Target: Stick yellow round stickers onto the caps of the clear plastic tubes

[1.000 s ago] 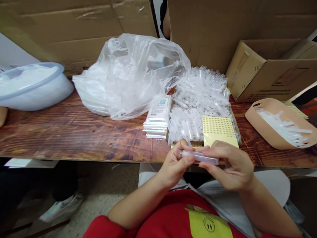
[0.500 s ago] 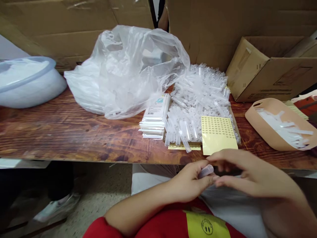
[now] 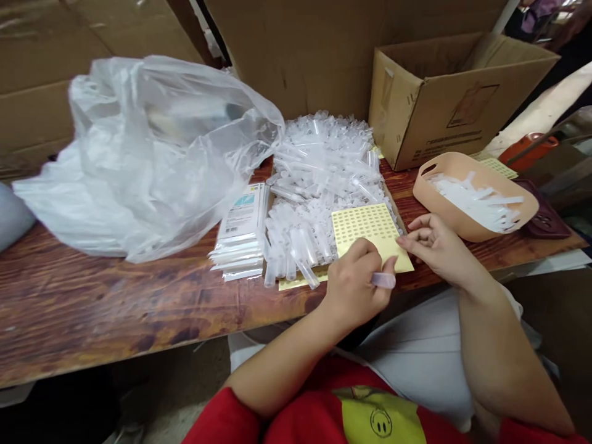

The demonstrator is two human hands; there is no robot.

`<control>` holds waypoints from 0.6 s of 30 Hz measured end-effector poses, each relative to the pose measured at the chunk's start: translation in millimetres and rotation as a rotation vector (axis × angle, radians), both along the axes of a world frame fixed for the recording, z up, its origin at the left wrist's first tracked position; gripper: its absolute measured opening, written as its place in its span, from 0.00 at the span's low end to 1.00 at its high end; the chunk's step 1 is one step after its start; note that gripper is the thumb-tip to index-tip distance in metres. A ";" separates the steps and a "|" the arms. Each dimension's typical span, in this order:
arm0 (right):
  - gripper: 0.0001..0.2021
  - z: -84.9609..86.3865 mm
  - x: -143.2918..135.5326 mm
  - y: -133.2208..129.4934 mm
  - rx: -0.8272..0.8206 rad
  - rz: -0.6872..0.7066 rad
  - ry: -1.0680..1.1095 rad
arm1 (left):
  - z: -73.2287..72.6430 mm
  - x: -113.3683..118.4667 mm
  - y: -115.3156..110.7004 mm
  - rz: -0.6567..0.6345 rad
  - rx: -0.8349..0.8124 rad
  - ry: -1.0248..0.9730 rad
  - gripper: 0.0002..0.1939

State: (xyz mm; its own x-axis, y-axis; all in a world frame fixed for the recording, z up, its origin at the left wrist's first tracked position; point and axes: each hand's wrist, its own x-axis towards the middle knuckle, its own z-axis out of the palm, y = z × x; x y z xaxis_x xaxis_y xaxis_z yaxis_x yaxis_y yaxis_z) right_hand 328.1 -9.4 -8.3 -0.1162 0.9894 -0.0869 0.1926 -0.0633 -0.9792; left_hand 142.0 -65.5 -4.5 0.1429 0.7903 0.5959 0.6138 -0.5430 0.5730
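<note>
My left hand [image 3: 356, 280] is closed around a small translucent plastic tube [image 3: 383, 280], whose open end sticks out past the thumb. Its knuckles are over the lower part of a yellow sticker sheet [image 3: 365, 225] printed with rows of small dark marks. At that sheet's right edge, my right hand [image 3: 430, 250] has its thumb and fingertips pinched on the paper. Beneath the sheet lies a shallow cardboard tray heaped with translucent plastic tubes [image 3: 319, 179]. Part of another yellow sheet [image 3: 296, 282] peeks out under the tray's front.
Left of the tray are a stack of white printed packets [image 3: 240, 228] and a big clear plastic bag [image 3: 152, 166]. To the right stand a peach basket [image 3: 462, 222] of white strips and an open cardboard box [image 3: 453, 117]. A pale bowl [image 3: 13, 216] shows at the left edge.
Both hands have risen from the lap to the sticker sheet, the left still holding the tube. My right fingers have closed at the sheet's edge. The view has swung right.
</note>
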 end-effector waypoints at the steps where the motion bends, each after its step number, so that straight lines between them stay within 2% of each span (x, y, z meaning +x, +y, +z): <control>1: 0.35 0.9 -2.6 0.9 -0.008 -0.035 0.060 | -1.9 1.0 4.0 0.036 -0.003 0.011 0.17; 4: 0.38 7.3 -7.2 0.9 -0.097 -0.101 0.256 | -7.6 2.1 11.4 0.088 -0.006 0.026 0.17; 7: 0.32 15.4 -8.6 -1.9 -0.241 -0.033 0.373 | -9.7 2.3 14.1 0.119 0.032 0.015 0.10; 10: 0.23 19.8 -9.5 -5.8 -0.343 0.069 0.405 | -9.4 2.7 14.5 0.120 0.095 0.011 0.06; 13: 0.20 19.0 -10.4 -8.6 -0.421 0.128 0.408 | -11.0 2.8 12.8 0.097 0.143 0.025 0.05; 18: 0.17 12.0 -9.2 -8.8 -0.375 0.167 0.326 | -17.2 -0.7 8.8 0.064 0.248 0.054 0.07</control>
